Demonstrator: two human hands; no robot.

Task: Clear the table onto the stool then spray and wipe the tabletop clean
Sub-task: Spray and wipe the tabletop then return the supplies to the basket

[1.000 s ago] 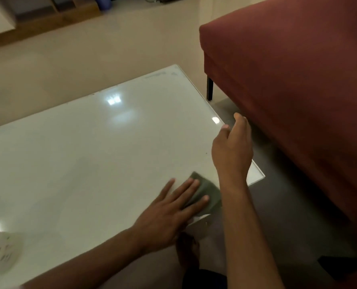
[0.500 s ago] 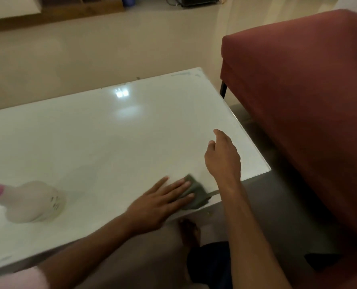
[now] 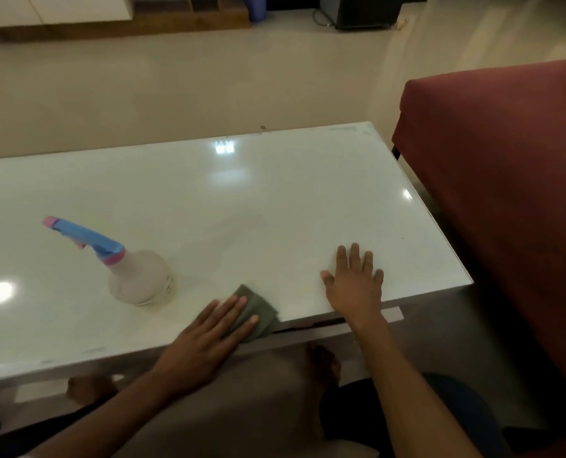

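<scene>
- My left hand [image 3: 205, 338] lies flat on the grey-green cloth [image 3: 258, 314], fingers straight, pressing it down at the near edge of the white tabletop [image 3: 242, 206].
- My right hand [image 3: 354, 285] rests flat on the table just beside the cloth, fingers spread, holding nothing.
- The spray bottle [image 3: 136, 272] stands upright to the left of the cloth.
- To wipe well, I think I should press evenly and slide the cloth in long rows.
- I should go around the bottle so I do not knock it over.
</scene>
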